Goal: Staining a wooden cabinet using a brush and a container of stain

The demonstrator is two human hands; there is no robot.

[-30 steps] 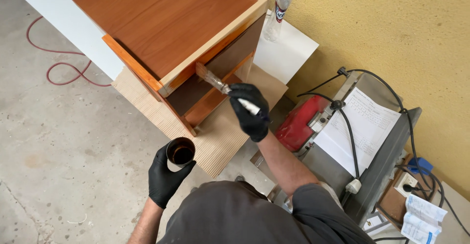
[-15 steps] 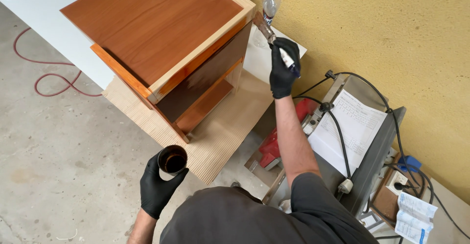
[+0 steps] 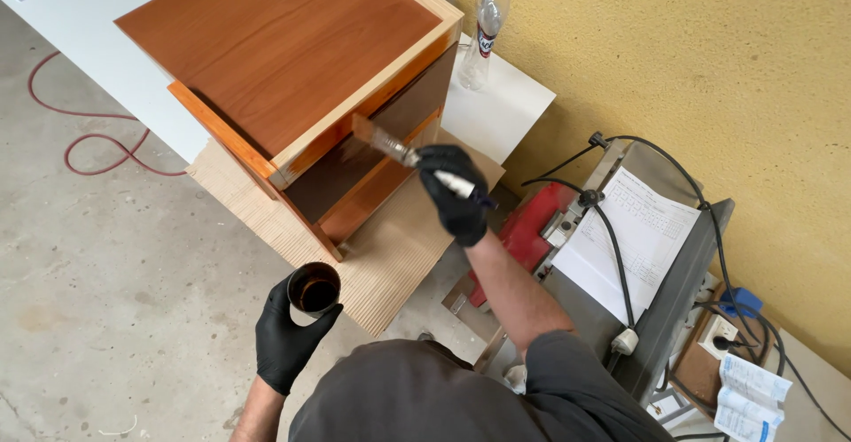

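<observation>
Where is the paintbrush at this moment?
In the head view, the paintbrush is just left of centre, held in the right hand, its bristles against the dark front panel of the wooden cabinet; the left hand holds a small cup below.

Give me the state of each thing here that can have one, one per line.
Wooden cabinet: open-fronted, interior partly stained dark.
Brush: held in right hand, bristles against cabinet.
Cup: upright, held in left hand, dark liquid inside.
Plastic bottle: upright, capped.
</observation>
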